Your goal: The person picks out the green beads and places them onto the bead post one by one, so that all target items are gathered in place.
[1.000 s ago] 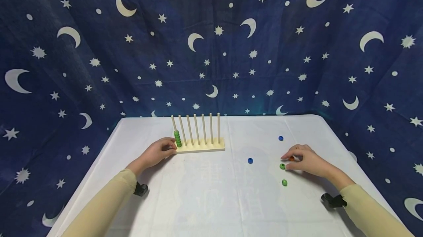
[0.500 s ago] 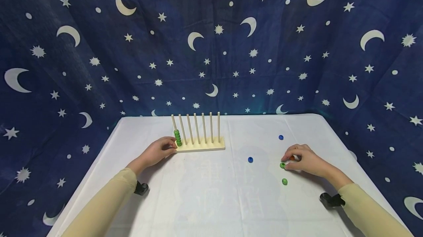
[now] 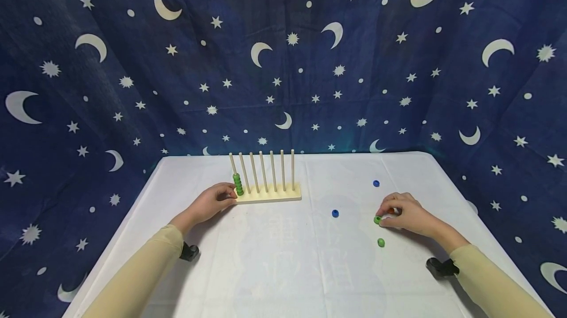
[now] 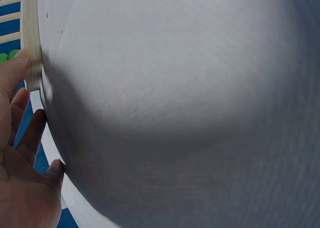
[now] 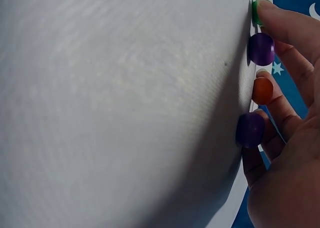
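Observation:
My left hand (image 3: 213, 203) grips the left end of a wooden peg rack (image 3: 270, 199), its thumb against the base in the left wrist view. Several upright pegs rise from the base, and the leftmost carries a stack of green beads (image 3: 238, 185). Over on the right, my right hand (image 3: 408, 215) pinches a green bead (image 3: 377, 220) between thumb and fingertip, close over the white tablecloth. Beneath that hand, the right wrist view has an orange bead (image 5: 263, 91), a purple bead (image 5: 261, 49) and another purple bead (image 5: 250, 130); the hand hides the purple ones from the head view.
A second green bead (image 3: 381, 242) lies nearer the front of the white-covered table (image 3: 274, 269). Two blue beads, one farther back (image 3: 376, 183) and one toward the middle (image 3: 335, 213), rest on the cloth. Dark blue curtain (image 3: 283, 62) with moons and stars surrounds the table's back and sides.
The right thumb and fingertip have closed onto the green bead, which has shifted very slightly left. My left hand and the peg rack have stayed put.

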A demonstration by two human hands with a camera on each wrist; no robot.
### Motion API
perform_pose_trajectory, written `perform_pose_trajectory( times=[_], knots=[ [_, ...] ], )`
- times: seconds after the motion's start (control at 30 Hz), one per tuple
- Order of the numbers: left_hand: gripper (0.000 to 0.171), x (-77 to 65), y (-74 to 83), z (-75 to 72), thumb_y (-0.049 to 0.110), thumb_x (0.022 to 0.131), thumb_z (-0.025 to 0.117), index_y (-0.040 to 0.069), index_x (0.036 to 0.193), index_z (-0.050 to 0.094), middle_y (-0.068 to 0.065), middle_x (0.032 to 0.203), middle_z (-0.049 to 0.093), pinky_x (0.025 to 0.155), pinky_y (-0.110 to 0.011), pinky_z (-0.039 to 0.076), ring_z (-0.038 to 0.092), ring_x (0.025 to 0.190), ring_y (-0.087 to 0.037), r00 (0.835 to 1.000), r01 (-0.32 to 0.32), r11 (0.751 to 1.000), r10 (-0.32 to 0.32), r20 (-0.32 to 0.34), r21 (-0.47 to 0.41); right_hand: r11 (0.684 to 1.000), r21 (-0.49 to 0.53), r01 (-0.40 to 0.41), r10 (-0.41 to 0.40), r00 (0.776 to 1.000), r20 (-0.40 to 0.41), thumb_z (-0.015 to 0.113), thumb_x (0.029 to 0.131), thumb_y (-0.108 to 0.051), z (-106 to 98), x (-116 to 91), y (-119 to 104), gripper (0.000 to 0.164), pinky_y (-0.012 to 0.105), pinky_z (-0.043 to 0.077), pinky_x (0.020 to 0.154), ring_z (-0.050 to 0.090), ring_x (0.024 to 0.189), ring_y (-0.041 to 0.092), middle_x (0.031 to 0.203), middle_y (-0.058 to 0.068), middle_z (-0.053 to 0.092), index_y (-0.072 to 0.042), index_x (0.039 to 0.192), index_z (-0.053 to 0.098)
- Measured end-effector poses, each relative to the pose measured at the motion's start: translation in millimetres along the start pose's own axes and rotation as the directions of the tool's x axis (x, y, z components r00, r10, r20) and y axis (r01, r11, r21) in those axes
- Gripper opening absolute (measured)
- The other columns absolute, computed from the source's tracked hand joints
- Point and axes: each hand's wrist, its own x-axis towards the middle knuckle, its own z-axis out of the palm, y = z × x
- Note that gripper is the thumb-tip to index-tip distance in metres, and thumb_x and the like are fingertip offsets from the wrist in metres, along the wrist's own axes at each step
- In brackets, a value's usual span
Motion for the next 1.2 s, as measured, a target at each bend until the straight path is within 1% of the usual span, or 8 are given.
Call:
perform_pose_trajectory(
  times=[0.27, 0.5, 0.6, 0.8, 1.03, 1.2],
  knots=[
    [0.008, 1.0, -1.4, -0.8, 0.023, 0.095, 0.076, 0.019, 0.097, 0.070, -0.012, 0.144, 0.057, 0.118, -0.055, 0.032, 0.046, 0.140, -0.037, 1.000, 0.001, 1.000, -0.001, -0.006, -0.004, 0.999, 0.009, 0.037, -0.037, 0.999, -0.006, 0.088, 0.081, -0.038, -0.5, 4.7, -0.1, 0.019, 0.041, 0.038, 0.081, 0.042, 0.102, 0.021, 0.113, -0.003, 0.060, -0.032, 0.095, 0.077],
    [0.008, 2.4, -2.5, -1.6, 0.024, 0.095, 0.076, 0.020, 0.098, 0.070, -0.012, 0.145, 0.056, 0.119, -0.055, 0.031, 0.045, 0.141, -0.036, 1.000, 0.014, 1.000, -0.013, -0.003, 0.003, 0.999, 0.021, 0.039, -0.039, 0.999, -0.003, 0.088, 0.080, -0.040, -1.4, 5.9, 0.2, 0.021, 0.041, 0.037, 0.080, 0.042, 0.101, 0.021, 0.112, -0.004, 0.061, -0.032, 0.095, 0.077],
    [0.008, 3.3, -2.6, -1.6, 0.025, 0.096, 0.075, 0.020, 0.099, 0.070, -0.012, 0.146, 0.056, 0.119, -0.056, 0.030, 0.044, 0.141, -0.037, 1.000, 0.009, 1.000, -0.009, 0.000, 0.010, 0.999, 0.023, 0.038, -0.038, 0.999, -0.005, 0.088, 0.080, -0.039, -1.6, 5.3, 0.2, 0.020, 0.042, 0.037, 0.081, 0.042, 0.101, 0.021, 0.112, -0.004, 0.061, -0.032, 0.095, 0.077],
    [0.007, 3.0, -1.1, -1.6, 0.023, 0.095, 0.076, 0.020, 0.098, 0.070, -0.012, 0.145, 0.057, 0.119, -0.056, 0.030, 0.045, 0.141, -0.037, 1.000, -0.004, 1.000, 0.004, 0.003, -0.008, 0.999, 0.022, 0.044, -0.043, 0.999, -0.013, 0.088, 0.080, -0.039, -1.1, 4.0, 0.7, 0.020, 0.044, 0.036, 0.082, 0.042, 0.102, 0.021, 0.112, -0.004, 0.061, -0.032, 0.095, 0.077],
    [0.007, 2.4, -0.3, -1.1, 0.023, 0.095, 0.076, 0.020, 0.097, 0.070, -0.012, 0.144, 0.058, 0.118, -0.055, 0.032, 0.047, 0.139, -0.037, 1.000, -0.020, 1.000, 0.020, -0.001, -0.014, 0.999, 0.013, 0.049, -0.048, 0.998, -0.026, 0.089, 0.079, -0.040, 1.5, 3.0, 2.4, 0.020, 0.044, 0.033, 0.081, 0.042, 0.098, 0.021, 0.110, -0.004, 0.061, -0.033, 0.094, 0.076],
    [0.008, -0.8, -2.2, -0.9, 0.024, 0.095, 0.076, 0.020, 0.097, 0.070, -0.012, 0.144, 0.058, 0.118, -0.055, 0.032, 0.047, 0.139, -0.036, 1.000, -0.006, 1.000, 0.006, -0.001, -0.005, 0.999, 0.010, 0.052, -0.052, 0.998, -0.030, 0.088, 0.080, -0.039, 5.2, 2.8, 1.8, 0.019, 0.044, 0.032, 0.081, 0.042, 0.097, 0.021, 0.108, -0.005, 0.061, -0.033, 0.093, 0.076]
  ],
)
